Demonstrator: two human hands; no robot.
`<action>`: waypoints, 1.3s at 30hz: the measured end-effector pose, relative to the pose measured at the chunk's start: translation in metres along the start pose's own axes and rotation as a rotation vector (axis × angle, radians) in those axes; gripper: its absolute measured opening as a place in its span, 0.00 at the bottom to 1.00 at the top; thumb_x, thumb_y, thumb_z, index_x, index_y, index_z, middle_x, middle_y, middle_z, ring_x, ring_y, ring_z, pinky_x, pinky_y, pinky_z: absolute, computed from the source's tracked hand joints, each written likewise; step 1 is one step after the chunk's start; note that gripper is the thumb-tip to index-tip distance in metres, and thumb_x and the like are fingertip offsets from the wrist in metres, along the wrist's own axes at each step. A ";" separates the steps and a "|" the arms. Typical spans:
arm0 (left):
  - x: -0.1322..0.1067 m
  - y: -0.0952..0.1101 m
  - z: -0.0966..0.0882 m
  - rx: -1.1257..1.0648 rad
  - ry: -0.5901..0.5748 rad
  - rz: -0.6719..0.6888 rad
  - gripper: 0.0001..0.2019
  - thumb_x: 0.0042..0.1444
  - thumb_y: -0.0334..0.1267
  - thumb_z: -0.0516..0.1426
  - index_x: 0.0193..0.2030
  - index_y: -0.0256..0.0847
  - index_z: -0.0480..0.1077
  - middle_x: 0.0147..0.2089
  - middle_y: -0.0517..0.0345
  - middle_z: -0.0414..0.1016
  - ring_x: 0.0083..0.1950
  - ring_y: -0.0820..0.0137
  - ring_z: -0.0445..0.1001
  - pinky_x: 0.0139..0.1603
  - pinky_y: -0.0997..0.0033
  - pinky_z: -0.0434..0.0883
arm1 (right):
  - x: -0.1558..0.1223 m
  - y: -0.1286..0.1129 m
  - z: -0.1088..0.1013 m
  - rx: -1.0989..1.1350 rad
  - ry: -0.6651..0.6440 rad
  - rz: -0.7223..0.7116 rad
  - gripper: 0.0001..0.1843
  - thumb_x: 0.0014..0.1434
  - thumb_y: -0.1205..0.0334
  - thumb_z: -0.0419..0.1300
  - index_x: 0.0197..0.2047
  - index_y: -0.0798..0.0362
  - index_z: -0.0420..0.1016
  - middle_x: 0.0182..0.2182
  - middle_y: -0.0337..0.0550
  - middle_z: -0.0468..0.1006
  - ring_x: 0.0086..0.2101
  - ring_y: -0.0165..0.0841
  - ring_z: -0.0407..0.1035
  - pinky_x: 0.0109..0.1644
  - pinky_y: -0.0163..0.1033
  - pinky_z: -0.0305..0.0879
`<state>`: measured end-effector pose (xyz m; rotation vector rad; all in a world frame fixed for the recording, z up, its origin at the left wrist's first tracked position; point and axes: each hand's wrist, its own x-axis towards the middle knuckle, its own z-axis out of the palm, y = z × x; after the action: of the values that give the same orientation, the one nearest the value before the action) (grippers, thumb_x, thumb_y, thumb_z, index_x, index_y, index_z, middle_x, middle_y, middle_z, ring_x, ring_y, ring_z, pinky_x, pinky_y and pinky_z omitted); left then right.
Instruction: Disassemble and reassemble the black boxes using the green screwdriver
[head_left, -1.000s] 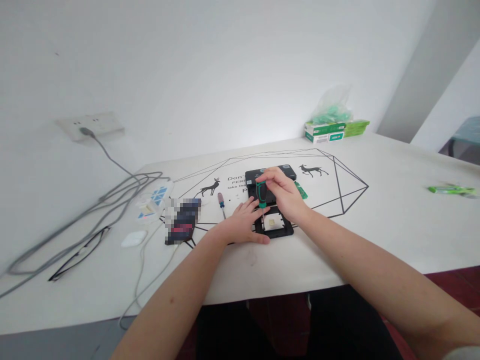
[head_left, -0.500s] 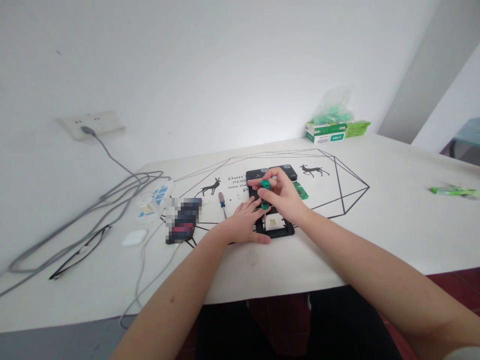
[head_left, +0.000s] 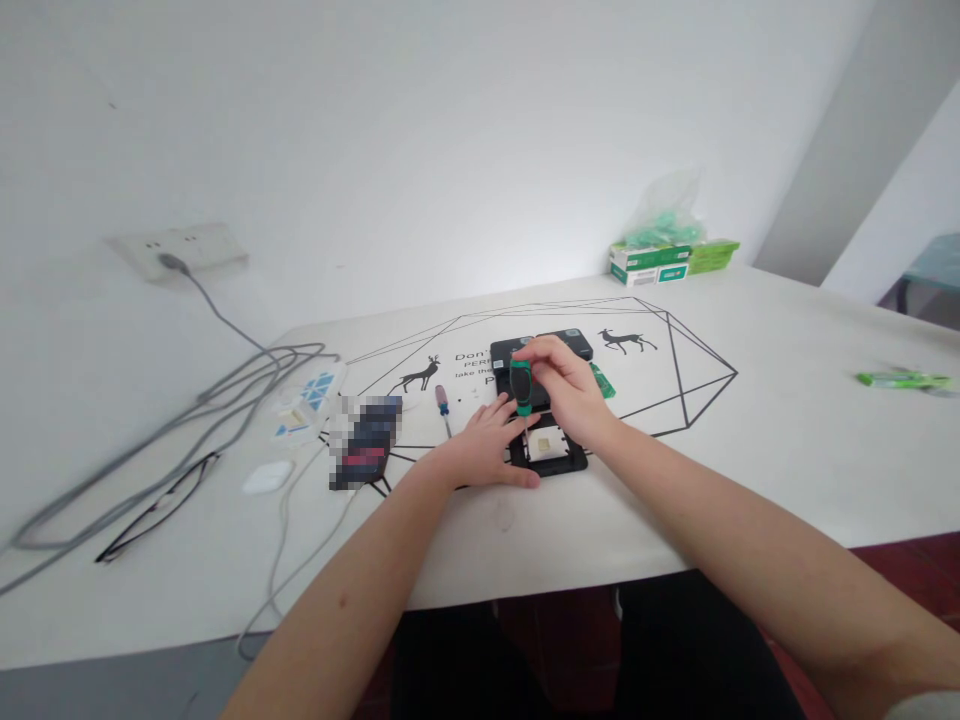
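My right hand is closed around a green-handled screwdriver, held nearly upright with its tip down on a black device that lies open on the table. A pale square part shows inside the device. My left hand lies flat with fingers spread against the device's left edge, pressing it to the table. A second black piece sits just behind my right hand.
A blue-and-red screwdriver and a dark phone lie left of my left hand. Further left are a power strip, grey cables, glasses and a white case. Green boxes stand at the back; a green strip lies far right.
The green screwdriver has tipped back to upright after leaning toward me half a second ago; my right fingers shifted on its handle. My left hand has stayed put.
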<state>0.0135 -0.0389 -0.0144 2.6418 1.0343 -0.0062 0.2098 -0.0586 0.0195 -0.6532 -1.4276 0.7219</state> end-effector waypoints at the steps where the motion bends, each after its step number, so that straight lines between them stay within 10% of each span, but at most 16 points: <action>1: 0.000 0.000 0.000 0.001 -0.001 -0.002 0.55 0.54 0.78 0.61 0.81 0.49 0.55 0.85 0.42 0.41 0.84 0.38 0.35 0.80 0.31 0.43 | 0.000 -0.001 0.000 0.052 -0.009 0.052 0.10 0.63 0.60 0.59 0.43 0.45 0.82 0.43 0.43 0.80 0.44 0.38 0.74 0.46 0.46 0.77; 10: -0.001 0.001 0.000 0.008 0.024 0.030 0.54 0.55 0.76 0.61 0.80 0.48 0.56 0.85 0.42 0.42 0.84 0.37 0.37 0.80 0.33 0.45 | -0.004 -0.003 0.007 0.251 -0.103 0.201 0.26 0.51 0.51 0.77 0.45 0.44 0.69 0.48 0.45 0.87 0.55 0.42 0.80 0.62 0.53 0.75; 17: -0.001 0.001 -0.001 -0.001 -0.016 -0.023 0.57 0.52 0.76 0.64 0.81 0.47 0.55 0.85 0.38 0.38 0.84 0.34 0.34 0.79 0.29 0.45 | -0.005 -0.006 0.003 0.245 -0.109 0.196 0.09 0.61 0.59 0.61 0.46 0.44 0.71 0.56 0.45 0.83 0.60 0.42 0.76 0.67 0.58 0.71; 22: -0.003 0.001 -0.002 -0.048 0.004 -0.033 0.56 0.51 0.76 0.64 0.80 0.50 0.57 0.85 0.42 0.41 0.84 0.35 0.35 0.79 0.31 0.47 | -0.001 -0.002 -0.004 0.007 -0.037 0.014 0.15 0.61 0.64 0.56 0.44 0.45 0.82 0.56 0.45 0.76 0.62 0.42 0.68 0.71 0.55 0.65; 32: -0.002 -0.001 -0.002 -0.031 -0.019 -0.029 0.58 0.52 0.77 0.63 0.82 0.46 0.55 0.85 0.37 0.36 0.84 0.34 0.35 0.80 0.34 0.46 | 0.000 -0.002 0.002 0.119 0.038 0.080 0.03 0.64 0.58 0.60 0.40 0.47 0.73 0.50 0.45 0.85 0.54 0.40 0.76 0.63 0.53 0.70; 39: 0.000 -0.003 0.000 -0.050 0.090 0.017 0.48 0.55 0.73 0.64 0.77 0.53 0.63 0.85 0.46 0.39 0.84 0.36 0.35 0.79 0.28 0.45 | -0.003 0.003 0.008 0.091 0.028 0.099 0.19 0.58 0.57 0.69 0.46 0.45 0.65 0.58 0.49 0.83 0.51 0.37 0.78 0.49 0.44 0.73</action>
<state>0.0118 -0.0370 -0.0155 2.6270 1.0266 0.1414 0.2015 -0.0595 0.0160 -0.6640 -1.3359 0.8471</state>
